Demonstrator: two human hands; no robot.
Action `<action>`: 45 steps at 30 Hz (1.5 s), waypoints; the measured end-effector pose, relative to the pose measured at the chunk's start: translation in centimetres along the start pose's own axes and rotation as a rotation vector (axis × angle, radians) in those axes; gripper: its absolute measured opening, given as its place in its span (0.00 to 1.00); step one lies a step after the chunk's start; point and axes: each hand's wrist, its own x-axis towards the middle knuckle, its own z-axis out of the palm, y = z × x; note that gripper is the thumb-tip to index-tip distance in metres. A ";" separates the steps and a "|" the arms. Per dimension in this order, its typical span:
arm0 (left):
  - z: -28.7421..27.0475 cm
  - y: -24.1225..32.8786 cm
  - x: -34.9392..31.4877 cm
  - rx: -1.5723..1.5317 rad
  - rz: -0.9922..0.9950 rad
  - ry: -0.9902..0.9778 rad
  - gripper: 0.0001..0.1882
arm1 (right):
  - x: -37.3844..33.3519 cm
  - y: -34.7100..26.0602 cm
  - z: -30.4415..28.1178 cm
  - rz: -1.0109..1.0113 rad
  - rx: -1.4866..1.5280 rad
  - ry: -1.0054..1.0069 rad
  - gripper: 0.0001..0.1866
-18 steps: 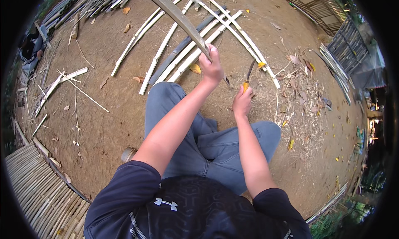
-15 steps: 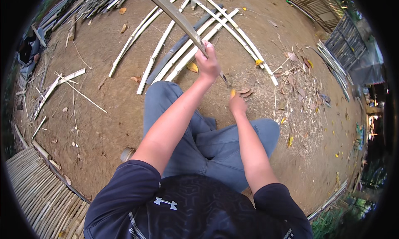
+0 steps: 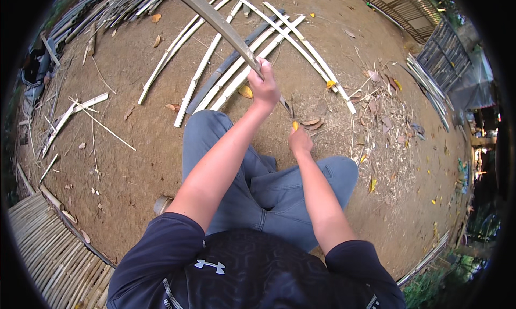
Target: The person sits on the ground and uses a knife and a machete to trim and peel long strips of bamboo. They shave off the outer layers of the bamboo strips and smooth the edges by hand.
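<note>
My left hand (image 3: 265,87) is closed around a long bamboo strip (image 3: 217,25), which slants away from me to the upper left and runs out past the top of the view. My right hand (image 3: 300,140) grips a knife by its yellow handle (image 3: 295,125). The narrow dark blade (image 3: 287,107) points toward the left hand and lies by the near end of the strip; whether it touches cannot be made out. Both hands are above my crossed legs (image 3: 215,142), in grey-blue trousers.
Several pale split bamboo strips (image 3: 200,72) and a dark strip (image 3: 223,66) lie on the dirt ahead. Shavings and dry leaves (image 3: 387,142) spread at right. A bamboo slat platform (image 3: 59,250) stands at lower left, a bamboo pile (image 3: 115,10) at upper left.
My right hand has drawn a little toward me and left with the knife. The left hand keeps its hold on the bamboo strip; the whole view has shifted slightly.
</note>
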 end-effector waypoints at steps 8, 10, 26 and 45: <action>1.9 -0.1 -0.5 -0.075 -0.032 -0.005 0.12 | 1.9 5.1 2.2 -0.087 -0.140 0.045 0.19; 0.9 -0.4 -0.4 0.023 -0.015 0.017 0.12 | 1.7 3.7 2.1 -0.091 -0.101 0.056 0.19; -2.5 0.9 -0.5 0.071 -0.041 0.075 0.13 | -1.9 -4.9 -4.8 0.027 0.117 -0.019 0.21; 1.3 -0.8 -0.7 0.038 0.021 -0.025 0.13 | 2.6 5.4 2.4 -0.142 -0.164 0.031 0.20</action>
